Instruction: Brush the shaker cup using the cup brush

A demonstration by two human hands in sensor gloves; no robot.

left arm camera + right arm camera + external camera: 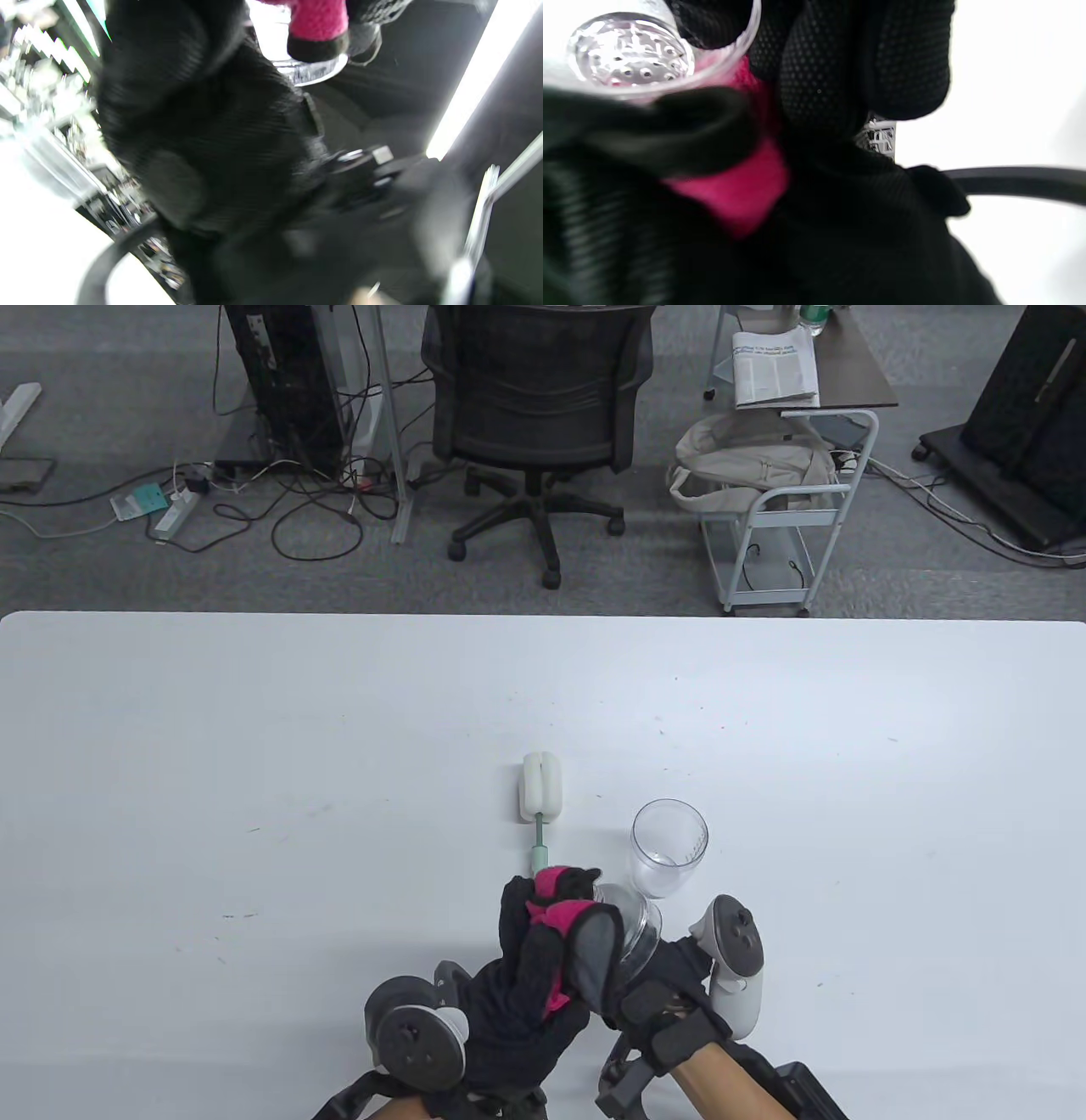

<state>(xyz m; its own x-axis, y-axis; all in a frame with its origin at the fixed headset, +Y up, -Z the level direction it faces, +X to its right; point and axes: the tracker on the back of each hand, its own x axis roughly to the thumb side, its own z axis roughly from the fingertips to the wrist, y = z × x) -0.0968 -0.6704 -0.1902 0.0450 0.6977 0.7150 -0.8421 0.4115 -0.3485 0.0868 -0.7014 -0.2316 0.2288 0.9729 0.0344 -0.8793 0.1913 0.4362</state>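
We judge the brushing not yet begun. The shaker cup (668,848) stands upright on the counter (254,772), the cup brush (540,802) lying just left of it. Nearer us than the cup, both hands, left hand (551,950) and right hand (670,984), grip its clear strainer lid (632,929).

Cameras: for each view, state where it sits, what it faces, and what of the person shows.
Table view: above, looking down at the table, brush, clear cup; both gloved hands show.
Left wrist view: at the left hand, blurred; glove fills it.
Right wrist view: at the right hand, facing the strainer lid.
Shared: the lid shows in all three views.
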